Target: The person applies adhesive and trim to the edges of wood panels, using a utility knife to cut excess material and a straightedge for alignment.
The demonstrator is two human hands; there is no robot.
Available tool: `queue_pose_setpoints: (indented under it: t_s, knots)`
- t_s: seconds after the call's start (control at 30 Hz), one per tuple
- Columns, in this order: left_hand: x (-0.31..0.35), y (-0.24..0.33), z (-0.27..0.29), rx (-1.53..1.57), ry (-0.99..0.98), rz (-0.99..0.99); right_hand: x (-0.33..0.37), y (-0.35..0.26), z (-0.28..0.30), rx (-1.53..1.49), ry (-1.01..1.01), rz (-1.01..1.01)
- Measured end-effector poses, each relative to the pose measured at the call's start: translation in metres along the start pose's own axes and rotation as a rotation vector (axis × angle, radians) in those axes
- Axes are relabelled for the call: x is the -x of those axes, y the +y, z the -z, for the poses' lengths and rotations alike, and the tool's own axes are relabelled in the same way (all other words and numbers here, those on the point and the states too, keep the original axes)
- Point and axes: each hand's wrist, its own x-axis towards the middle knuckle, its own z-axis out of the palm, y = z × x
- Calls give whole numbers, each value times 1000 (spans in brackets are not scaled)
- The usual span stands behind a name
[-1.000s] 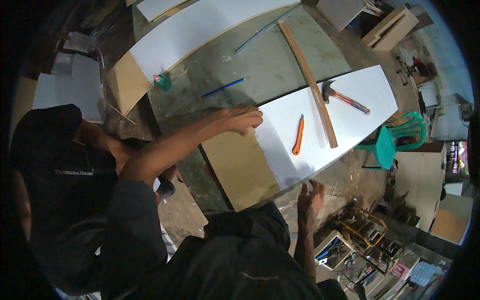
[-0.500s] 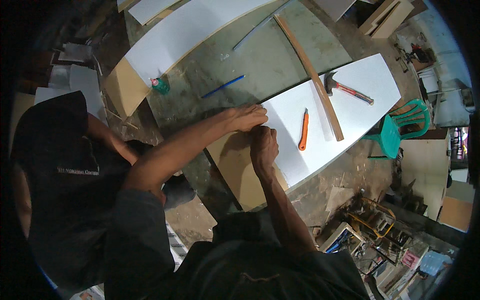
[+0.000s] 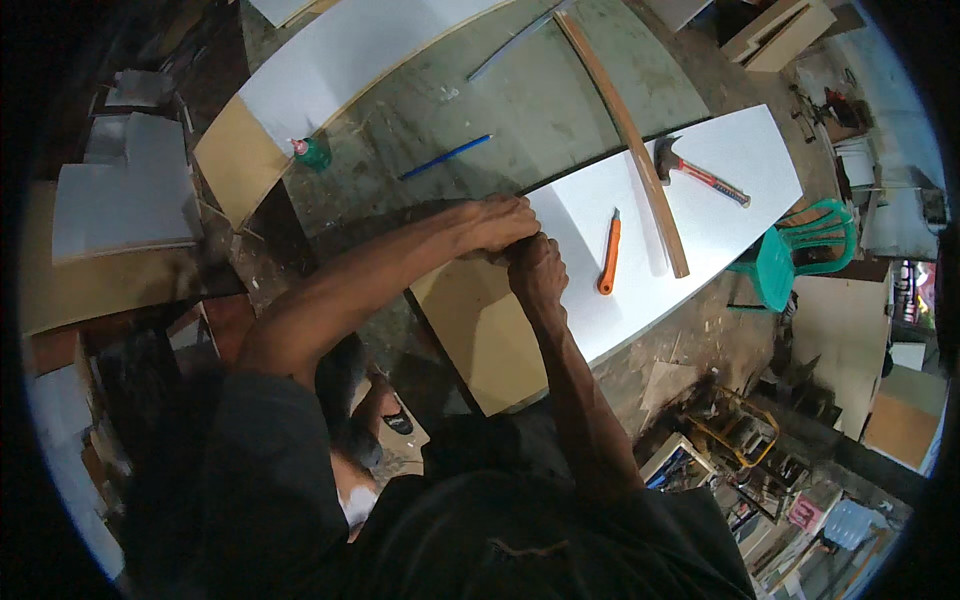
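My left hand [image 3: 500, 222] and my right hand [image 3: 538, 270] meet at the far side of a board, where its tan bare end [image 3: 480, 330] borders the white sheet [image 3: 680, 210]. Both sets of fingers are curled closed, almost touching each other. What they grip, if anything, is hidden under the knuckles. To the right of my hands an orange utility knife [image 3: 610, 255] lies on the white sheet. Beyond it a long wooden strip [image 3: 640, 170] crosses the sheet, with a claw hammer [image 3: 705, 175] beside it.
On the green-grey table [image 3: 430, 130] lie a blue pencil [image 3: 446, 157] and a thin metal-looking rod [image 3: 515, 47]. A green bottle [image 3: 315, 153] stands by another white-faced board [image 3: 340, 60]. A green plastic chair [image 3: 790, 262] is at the right. Another person's leg [image 3: 372, 405] shows below my left arm.
The other person in black at the left has moved mostly out of view, leaving legs and a foot visible. My hands have shifted slightly up in the picture, still closed together.
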Motion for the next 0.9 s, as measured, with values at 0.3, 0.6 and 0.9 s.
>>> queue_pose_setpoints:
  t_s: [0.3,0.6,0.9]
  knots:
    - [20,19,22,62,137,137,13,-10,-2,-129,50,-90]
    - [24,7,16,222,90,106,-7,3,20,-181,-194,-137]
    - [-5,3,32,-94,-60,-38,3,6,5,-102,-33,-84]
